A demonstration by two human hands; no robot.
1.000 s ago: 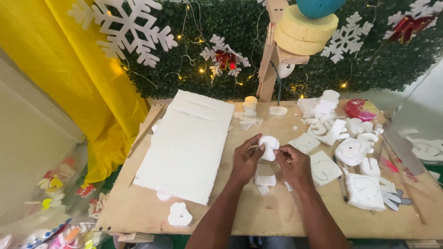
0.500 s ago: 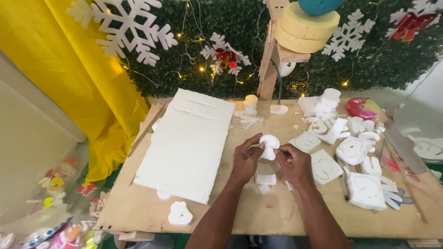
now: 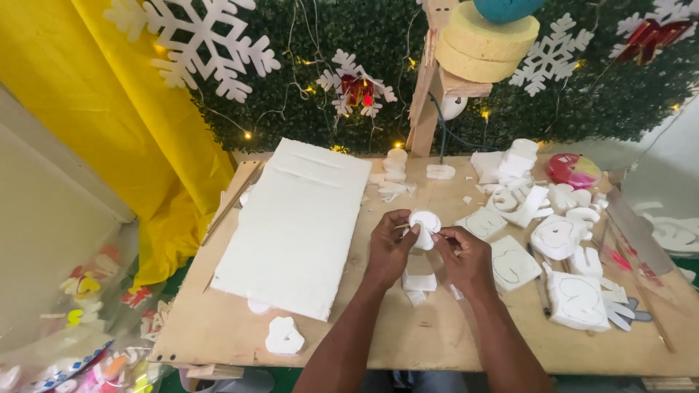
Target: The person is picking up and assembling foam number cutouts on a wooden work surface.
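White foam makes up nearly everything on the plywood worktable [image 3: 218,331]. A small rounded foam piece [image 3: 424,227] is held up just above the middle of the table, pinched between both hands. The left hand [image 3: 389,247] is closed around its left side, thumb and fingertips pressed to it; the right hand [image 3: 466,258] is curled against its right edge, and whether a small tool is gripped in that hand cannot be told. Directly beneath the hands, small offcuts [image 3: 420,282] lie on the wood.

As a judgement, the work appears well advanced but unfinished. Several blocks to the right have outlines drawn on them and are not yet cut, among them a marked foam block [image 3: 575,298] and a flat marked square [image 3: 513,263]. Finished curved cut-outs [image 3: 564,198] are piled at the far right, and one shaped cut-out [image 3: 284,336] rests near the front edge. A large foam sheet [image 3: 295,225] to the left lies largely whole, with only its near edge ragged.
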